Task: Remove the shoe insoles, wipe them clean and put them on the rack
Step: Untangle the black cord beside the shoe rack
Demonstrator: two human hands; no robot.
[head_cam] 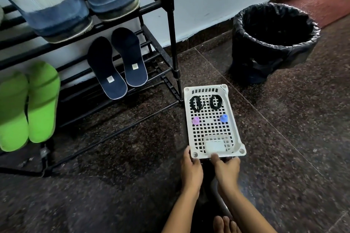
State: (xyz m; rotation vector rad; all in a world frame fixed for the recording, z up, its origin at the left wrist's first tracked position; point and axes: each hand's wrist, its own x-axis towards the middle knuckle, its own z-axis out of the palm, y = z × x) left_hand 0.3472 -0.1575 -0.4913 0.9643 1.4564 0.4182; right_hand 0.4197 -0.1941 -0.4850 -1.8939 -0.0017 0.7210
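A white perforated basket (205, 87) sits on the speckled dark floor (284, 138), just beside the foot of the black rack (171, 24). Inside it, at the far end, lie two coiled black shoelaces (197, 103). Nearer are a small purple piece (196, 120) on the left and a small blue piece (223, 118) on the right. A translucent white box (216, 145) rests against the near wall.

Both grips grasp the basket's near edge. The left grip (191, 168) is curled round the near-left corner with its thumb on the rim. The right grip (225, 166) is beside it, thumb pressed on the rim just below the box.

The two insoles (107, 68) are well apart from both grips, up and to the left. They lie side by side on the bars of the rack's lower shelf, heels toward the camera. They are dark navy with a pale edge, and each has a small light label near the heel.

On the shelf above stands a pair of blue-and-white shoes (47, 2). Green slippers (44, 100) lie at the rack's left end. A bin (274, 39) lined with a black bag stands by the wall to the right
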